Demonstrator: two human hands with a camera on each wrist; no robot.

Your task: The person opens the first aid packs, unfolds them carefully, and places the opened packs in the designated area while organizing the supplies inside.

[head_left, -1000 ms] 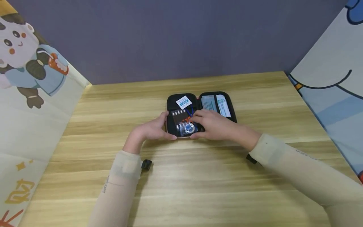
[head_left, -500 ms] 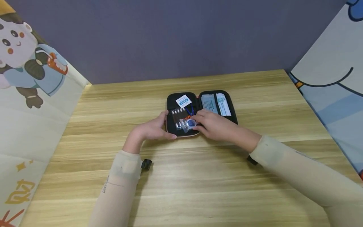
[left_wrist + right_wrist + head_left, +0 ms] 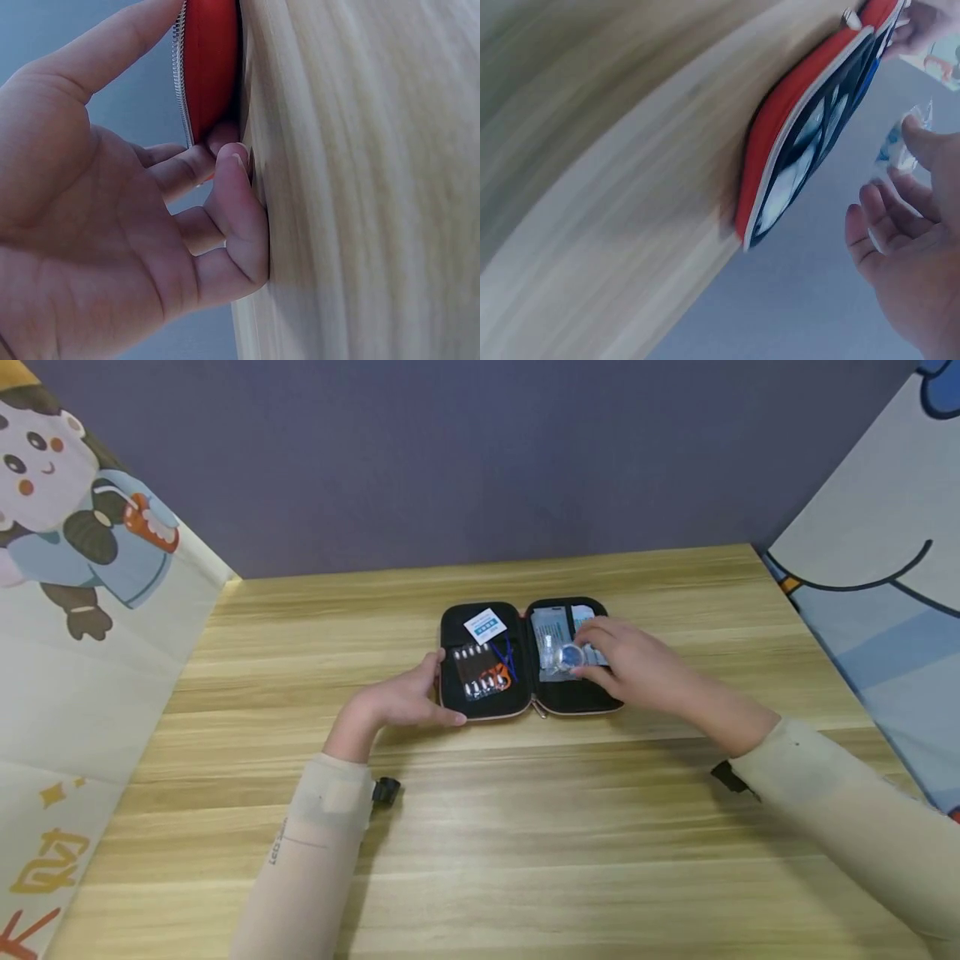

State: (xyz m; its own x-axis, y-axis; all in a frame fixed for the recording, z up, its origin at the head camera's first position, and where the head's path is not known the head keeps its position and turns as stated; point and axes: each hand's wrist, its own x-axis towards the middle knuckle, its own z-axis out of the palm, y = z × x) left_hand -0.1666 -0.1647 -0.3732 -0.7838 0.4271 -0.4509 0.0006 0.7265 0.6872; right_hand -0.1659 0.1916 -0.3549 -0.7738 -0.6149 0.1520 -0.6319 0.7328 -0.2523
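Note:
An open zip case point(image 3: 495, 708), red outside and black inside, lies on the wooden table. My left hand point(image 3: 401, 700) grips its left end, thumb at the front edge and curled fingers at the side; the left wrist view shows the red shell point(image 3: 214, 67) between them. Over the right half, my right hand point(image 3: 637, 664) pinches a clear plastic packet point(image 3: 570, 656) with a round blue-and-white item inside. In the right wrist view the packet point(image 3: 896, 150) hangs clear of the case between thumb and fingers.
In the case's left half lie a white square sachet point(image 3: 485, 626), a blister pack point(image 3: 474, 670), an orange-handled tool point(image 3: 501, 675) and blue tweezers-like strips point(image 3: 509, 658). Flat packets point(image 3: 551, 627) sit in the right half. A dark wall point(image 3: 480, 468) stands behind the table point(image 3: 480, 843).
My right hand has picked the clear packet out of the left half and carried it rightward over the right half. The left hand has stayed at the case's left end.

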